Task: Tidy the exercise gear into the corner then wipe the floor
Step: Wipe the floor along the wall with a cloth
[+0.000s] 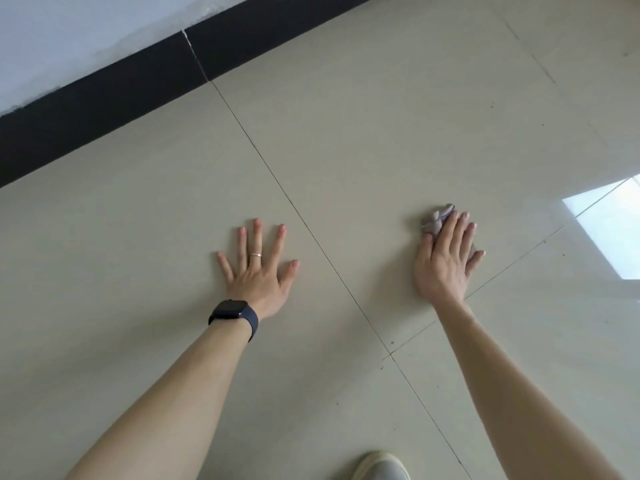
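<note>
Under flat-open right grip (445, 259): cloth (435, 219) on floor (346, 133) | left grip (258, 275) splayed open on floor

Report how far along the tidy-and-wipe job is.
Done: no gear shows on this stretch of floor, so tidying looks finished here, though the corner is out of view. In hand: the right hand presses a cloth flat to it; the left hand braces, spread flat. Left: dark specks near the grout lines await wiping.
</note>
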A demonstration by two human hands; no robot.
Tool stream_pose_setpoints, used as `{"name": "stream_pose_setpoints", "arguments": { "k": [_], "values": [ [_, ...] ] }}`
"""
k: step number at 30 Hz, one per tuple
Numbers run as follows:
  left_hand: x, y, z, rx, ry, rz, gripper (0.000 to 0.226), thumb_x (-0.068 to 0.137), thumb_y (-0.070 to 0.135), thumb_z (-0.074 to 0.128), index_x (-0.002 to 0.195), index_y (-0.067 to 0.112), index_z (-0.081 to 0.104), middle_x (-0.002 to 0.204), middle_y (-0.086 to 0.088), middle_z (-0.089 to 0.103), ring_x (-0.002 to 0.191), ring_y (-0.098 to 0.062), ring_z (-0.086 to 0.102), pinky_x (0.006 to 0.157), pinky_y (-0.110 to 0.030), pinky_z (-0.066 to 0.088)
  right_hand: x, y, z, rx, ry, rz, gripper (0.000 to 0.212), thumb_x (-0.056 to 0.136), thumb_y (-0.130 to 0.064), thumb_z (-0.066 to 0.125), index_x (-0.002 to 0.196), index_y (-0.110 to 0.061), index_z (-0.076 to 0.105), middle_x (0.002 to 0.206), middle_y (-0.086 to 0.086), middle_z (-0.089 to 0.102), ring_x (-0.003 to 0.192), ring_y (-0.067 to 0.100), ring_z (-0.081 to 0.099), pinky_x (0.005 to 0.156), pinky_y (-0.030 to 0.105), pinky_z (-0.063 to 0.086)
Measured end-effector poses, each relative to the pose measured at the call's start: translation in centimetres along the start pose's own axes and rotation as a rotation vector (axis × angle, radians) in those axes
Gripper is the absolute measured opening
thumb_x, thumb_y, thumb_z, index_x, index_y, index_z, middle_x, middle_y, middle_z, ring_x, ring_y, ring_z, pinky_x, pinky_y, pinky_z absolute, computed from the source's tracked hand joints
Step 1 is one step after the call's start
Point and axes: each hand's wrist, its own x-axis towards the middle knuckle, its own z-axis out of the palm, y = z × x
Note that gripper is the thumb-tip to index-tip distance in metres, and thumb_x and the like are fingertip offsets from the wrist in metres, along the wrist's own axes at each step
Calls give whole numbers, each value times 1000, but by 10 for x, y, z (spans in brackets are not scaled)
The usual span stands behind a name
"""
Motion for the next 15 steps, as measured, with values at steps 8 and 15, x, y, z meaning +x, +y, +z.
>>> {"name": "stream_pose_setpoints", "arguments": {
  "k": [8,15],
  "values": [
    [-56,-30,26,22,189,160,74,89,66,26,156,42,5,165,1,-16,152,-23,-9,117,-61,3,-174,7,58,-205,-188,-1049,56,107,-40,31,158,-19,23,165,-3,16,153,14,10,120,52,21],
    [-68,-69,27,113,192,283,67,92,65,25,155,44,14,166,5,-1,153,-19,1,118,-59,12,-48,-24,27,-25,11,-213,60,105,-40,21,159,-23,-1,167,-4,-5,152,11,-10,123,51,-4]
  ]
}}
